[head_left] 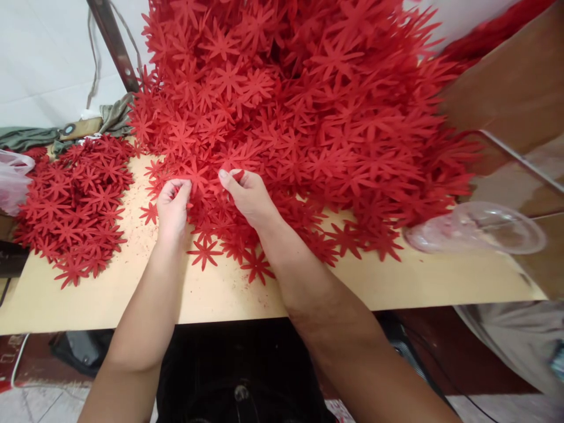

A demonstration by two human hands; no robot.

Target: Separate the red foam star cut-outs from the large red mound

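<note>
A big heap of red flower-shaped cutouts (308, 100) covers the back and middle of a light wooden table (132, 294). My left hand (173, 205) and my right hand (247, 194) both reach into the heap's near left edge. Between their fingertips they pinch one red flower cutout (200, 176). More loose cutouts lie under and around both hands.
A smaller flat pile of red cutouts (74, 205) lies at the left of the table. A clear plastic container (476, 226) lies on its side at the right. A plastic bag (13, 179) sits at the far left edge. A metal bar (112, 41) leans behind.
</note>
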